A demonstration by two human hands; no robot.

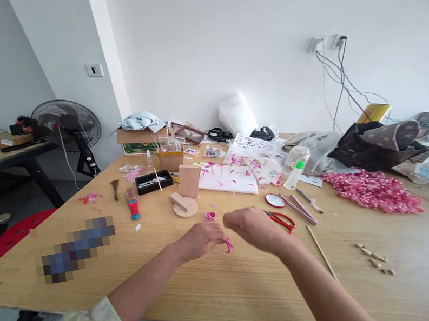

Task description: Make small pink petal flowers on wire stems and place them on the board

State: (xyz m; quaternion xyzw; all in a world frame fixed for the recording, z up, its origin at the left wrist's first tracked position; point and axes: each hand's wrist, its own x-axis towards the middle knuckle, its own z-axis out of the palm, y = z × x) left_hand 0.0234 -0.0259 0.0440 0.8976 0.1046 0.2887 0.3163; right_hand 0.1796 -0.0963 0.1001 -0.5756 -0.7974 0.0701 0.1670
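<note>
In the middle of the table my left hand (pixel 201 240) reaches in from the left, its fingers closed together. A small magenta artificial flower (pixel 229 244) with narrow petals hangs at its fingertips. My right hand (pixel 252 227) is just to the right, palm down and closed, with its fingertips turned away; whatever they pinch is hidden. Another magenta flower piece (pixel 209 216) lies just beyond my hands. Red-handled pliers (pixel 284 221) rest on the table to the right of my right hand. A round wooden disc (pixel 185 207) with wooden blocks on it stands beyond my left hand.
A white block (pixel 225 178) with pink petal sprigs lies behind my hands. Left are a red-blue brush (pixel 133 204) and a black tray (pixel 154 182). On the right are tweezers (pixel 305 209), a thin stick (pixel 321 252), a pink bead-like heap (pixel 371 191) and a clear bottle (pixel 294 173).
</note>
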